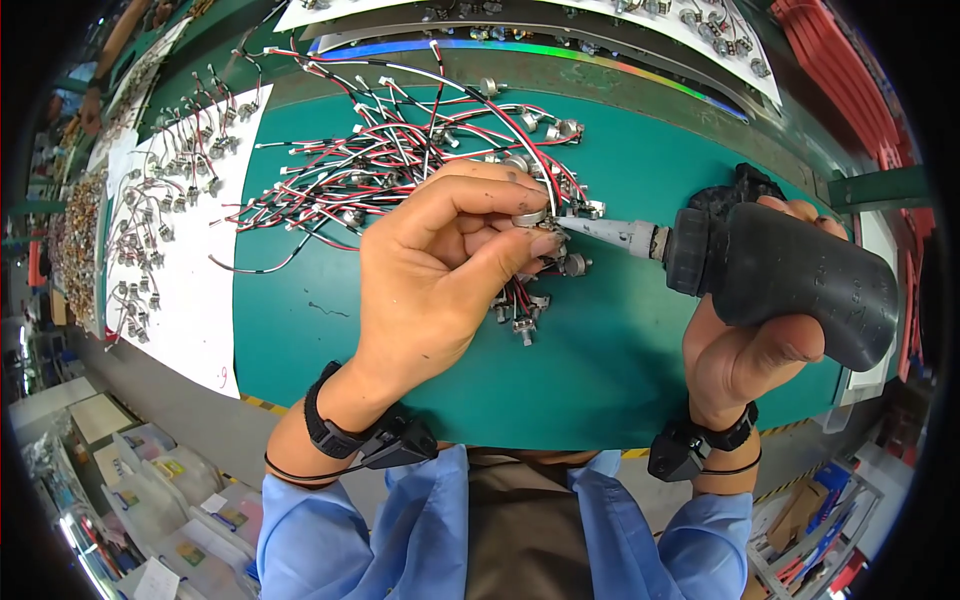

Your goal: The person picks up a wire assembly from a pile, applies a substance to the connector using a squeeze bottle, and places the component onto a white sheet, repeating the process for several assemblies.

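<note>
My left hand (430,270) pinches a small round metal potentiometer (530,217) between thumb and fingers; red, black and white wires trail from it. Wrapped in my right hand (745,360) is a black squeeze bottle (810,285), tilted on its side. Its pale tapered nozzle (610,235) points left, and the tip is at the potentiometer; I cannot tell if they touch. Beyond my left hand, a heap of wired potentiometers (350,190) spreads over the green mat (600,385). A few more potentiometers (525,328) lie just under and right of my left fingers.
A white sheet (190,320) on the left carries rows of wired potentiometers. More parts sit on a white sheet (350,12) at the back. A crumpled black cloth (745,190) lies behind the bottle. Red bins (835,70) stand far right, clear plastic boxes (180,480) lower left.
</note>
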